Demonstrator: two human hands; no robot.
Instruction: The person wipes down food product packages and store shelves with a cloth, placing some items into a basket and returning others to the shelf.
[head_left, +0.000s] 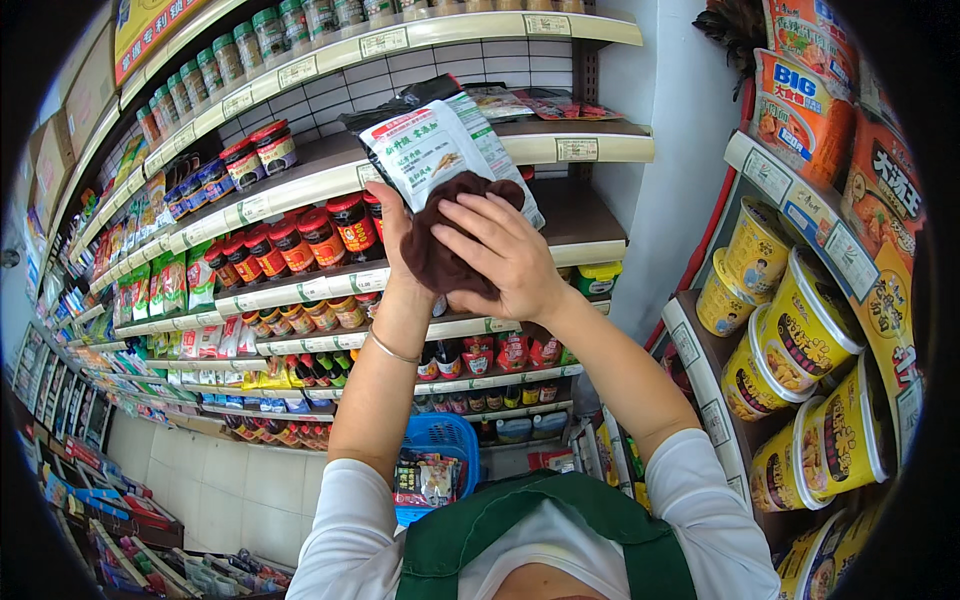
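A white and black plastic food packet bearing writing is held up in front of the shelves, tilted. My left hand supports it from beneath, its thumb showing at the left edge and its other fingers hidden. Over the packet's lower part lies a dark brown cloth. My right hand presses this cloth flat against the packet with its fingers spread over the fabric. A few flat packets lie on the shelf just behind.
Red-lidded sauce jars and spice bottles line the shelves. At right stand yellow noodle tubs on a rack beside a white pillar. A blue plastic basket holding packets sits below, in front of me.
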